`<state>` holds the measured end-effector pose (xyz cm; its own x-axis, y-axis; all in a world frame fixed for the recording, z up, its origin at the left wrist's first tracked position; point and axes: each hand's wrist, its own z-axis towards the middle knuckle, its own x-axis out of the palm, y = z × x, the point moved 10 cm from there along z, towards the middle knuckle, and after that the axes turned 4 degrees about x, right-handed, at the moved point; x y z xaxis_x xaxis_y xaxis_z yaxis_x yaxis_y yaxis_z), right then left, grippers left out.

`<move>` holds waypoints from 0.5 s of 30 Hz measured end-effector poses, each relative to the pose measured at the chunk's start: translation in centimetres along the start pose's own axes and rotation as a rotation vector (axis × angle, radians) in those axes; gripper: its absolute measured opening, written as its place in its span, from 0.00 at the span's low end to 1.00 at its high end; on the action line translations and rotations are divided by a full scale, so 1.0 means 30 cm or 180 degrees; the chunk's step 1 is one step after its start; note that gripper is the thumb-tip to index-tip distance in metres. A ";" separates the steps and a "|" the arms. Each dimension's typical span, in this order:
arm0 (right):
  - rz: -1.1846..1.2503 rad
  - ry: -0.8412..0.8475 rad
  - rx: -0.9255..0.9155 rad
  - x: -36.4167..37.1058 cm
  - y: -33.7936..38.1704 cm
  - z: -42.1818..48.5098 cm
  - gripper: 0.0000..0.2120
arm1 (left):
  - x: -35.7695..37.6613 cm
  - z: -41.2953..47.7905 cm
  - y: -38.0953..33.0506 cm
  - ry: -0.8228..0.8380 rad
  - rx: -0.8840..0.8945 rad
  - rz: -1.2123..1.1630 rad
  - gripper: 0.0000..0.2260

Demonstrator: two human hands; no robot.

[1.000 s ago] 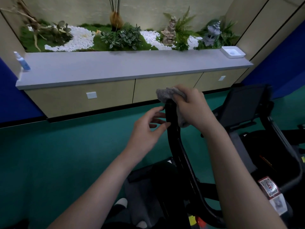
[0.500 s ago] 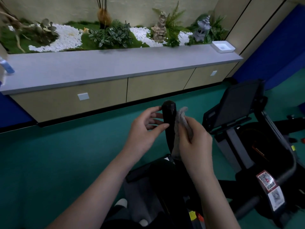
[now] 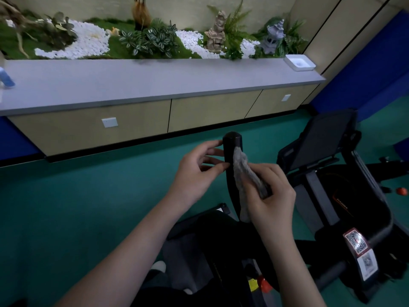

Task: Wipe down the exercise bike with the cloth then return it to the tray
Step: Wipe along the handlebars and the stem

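The right hand (image 3: 269, 196) is closed around a grey cloth (image 3: 244, 173), pressing it against the right side of an upright black handlebar (image 3: 232, 160) of the exercise bike (image 3: 345, 196). The cloth is bunched lengthways along the bar, its upper end just below the bar's rounded top and its lower end hanging beneath the palm. The left hand (image 3: 197, 173) sits on the other side of the bar, fingers loosely spread and slightly curled, fingertips touching or nearly touching the bar; I cannot tell which. It holds nothing. The bike's dark screen (image 3: 321, 138) stands to the right, with a QR-code sticker (image 3: 356, 241) lower on the frame. The white tray (image 3: 299, 62) rests at the far right end of the grey countertop (image 3: 155, 80), well apart from the cloth. A blue spray bottle (image 3: 6, 77) sits at the counter's left edge, partly cut off. The floor (image 3: 77, 207) is green.
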<state>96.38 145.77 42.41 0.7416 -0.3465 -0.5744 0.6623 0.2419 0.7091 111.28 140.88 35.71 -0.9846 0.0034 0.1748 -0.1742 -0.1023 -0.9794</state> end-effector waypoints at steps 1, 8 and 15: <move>0.0077 -0.0059 -0.0024 -0.010 0.009 0.006 0.08 | 0.000 -0.001 0.001 0.0019 0.0001 -0.0015 0.21; 0.0044 0.0018 -0.0669 0.044 0.122 0.085 0.12 | 0.009 0.000 0.005 0.0108 -0.0122 -0.0266 0.18; 0.0279 0.0301 -0.0456 0.013 0.067 0.018 0.09 | 0.002 -0.015 0.049 0.0180 -0.0337 -0.0653 0.21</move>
<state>97.94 145.62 43.84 0.7993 -0.2333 -0.5537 0.5982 0.3962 0.6965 110.95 141.19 34.23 -0.9271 0.0693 0.3683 -0.3684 0.0110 -0.9296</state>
